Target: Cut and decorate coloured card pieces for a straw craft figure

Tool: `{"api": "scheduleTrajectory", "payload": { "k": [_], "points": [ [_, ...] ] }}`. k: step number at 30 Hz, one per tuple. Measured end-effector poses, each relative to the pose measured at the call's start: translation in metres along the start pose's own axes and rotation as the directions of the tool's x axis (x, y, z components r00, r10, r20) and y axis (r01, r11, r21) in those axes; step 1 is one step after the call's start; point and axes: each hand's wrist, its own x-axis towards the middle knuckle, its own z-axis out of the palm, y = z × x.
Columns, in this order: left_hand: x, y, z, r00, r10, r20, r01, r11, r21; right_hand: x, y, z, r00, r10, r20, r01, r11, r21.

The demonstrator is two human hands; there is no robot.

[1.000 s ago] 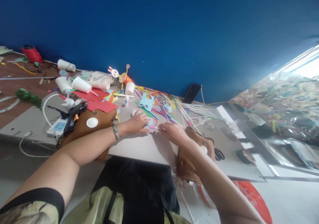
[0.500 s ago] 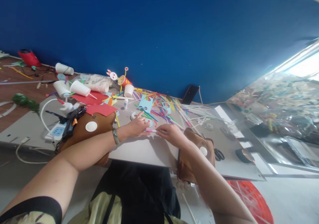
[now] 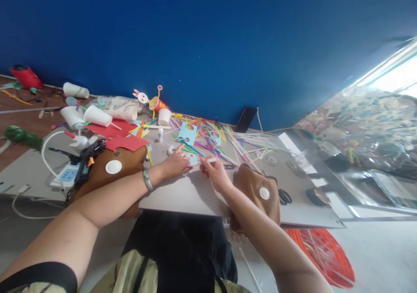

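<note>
A slim pink-and-white marker pen (image 3: 212,159) lies between the fingertips of my right hand (image 3: 213,171), pointing toward the left. My left hand (image 3: 176,162), with a bangle on its wrist, has its thumb side closed on a small pink part at the pen's left end. Whether that part is a separate cap, I cannot tell. Just behind the fingers lies a light-blue paper piece with pink dots (image 3: 193,157). Farther back is a light-blue paper cutout (image 3: 187,133). A roll of clear tape (image 3: 171,149) sits beside my left hand.
Colourful straws (image 3: 208,132) are strewn along the wall. White paper cups (image 3: 97,116), red paper (image 3: 125,143) and a power strip (image 3: 68,175) occupy the left. Brown bags (image 3: 256,189) flank my arms. Black scissors (image 3: 285,196) and a dark phone (image 3: 246,119) are on the right.
My right hand has shifted up slightly and turned, so more of the pen's white barrel shows. The left hand stays near the same spot. The whole view has moved a little.
</note>
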Motion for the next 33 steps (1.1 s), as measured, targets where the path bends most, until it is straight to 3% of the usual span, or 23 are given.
{"api": "scheduleTrajectory", "payload": {
  "k": [5, 9, 12, 14, 16, 19, 22, 28, 33],
  "points": [
    [-0.002, -0.001, -0.004, 1.0, 0.012, 0.004, -0.012, 0.999, -0.033, 0.001, 0.005, 0.001, 0.997, -0.062, -0.047, 0.064, 0.997, 0.053],
    [-0.004, -0.002, -0.011, 1.0, -0.025, 0.017, 0.025, 1.0, -0.015, 0.009, -0.014, -0.032, 0.97, -0.023, -0.244, 0.078, 0.972, 0.222],
    [-0.003, -0.002, -0.012, 0.998, -0.06, 0.018, 0.06, 0.998, -0.009, 0.009, -0.029, -0.055, 0.933, -0.109, -0.343, 0.188, 0.96, 0.206],
    [-0.002, -0.002, -0.009, 0.998, -0.061, 0.021, 0.061, 0.998, -0.002, 0.003, -0.031, -0.058, 0.941, -0.187, -0.283, 0.212, 0.975, 0.06],
    [-0.002, -0.002, -0.004, 0.999, -0.041, 0.023, 0.041, 0.999, -0.006, -0.003, -0.027, -0.052, 0.968, -0.216, -0.126, 0.202, 0.972, -0.118],
    [-0.002, -0.004, 0.003, 1.0, -0.002, 0.027, 0.003, 0.999, -0.05, -0.003, -0.015, -0.035, 0.964, -0.241, 0.116, 0.267, 0.88, -0.394],
    [-0.003, -0.005, 0.004, 0.999, 0.01, 0.041, -0.007, 0.996, -0.094, 0.004, -0.005, -0.018, 0.935, -0.252, 0.249, 0.349, 0.78, -0.52],
    [-0.002, -0.004, 0.0, 0.998, -0.015, 0.068, 0.025, 0.989, -0.149, 0.013, 0.004, 0.006, 0.913, -0.26, 0.314, 0.396, 0.751, -0.529],
    [-0.003, -0.004, 0.003, 0.999, -0.017, 0.048, 0.025, 0.985, -0.171, 0.017, 0.001, -0.001, 0.901, -0.314, 0.299, 0.429, 0.746, -0.51]
  ]
}}
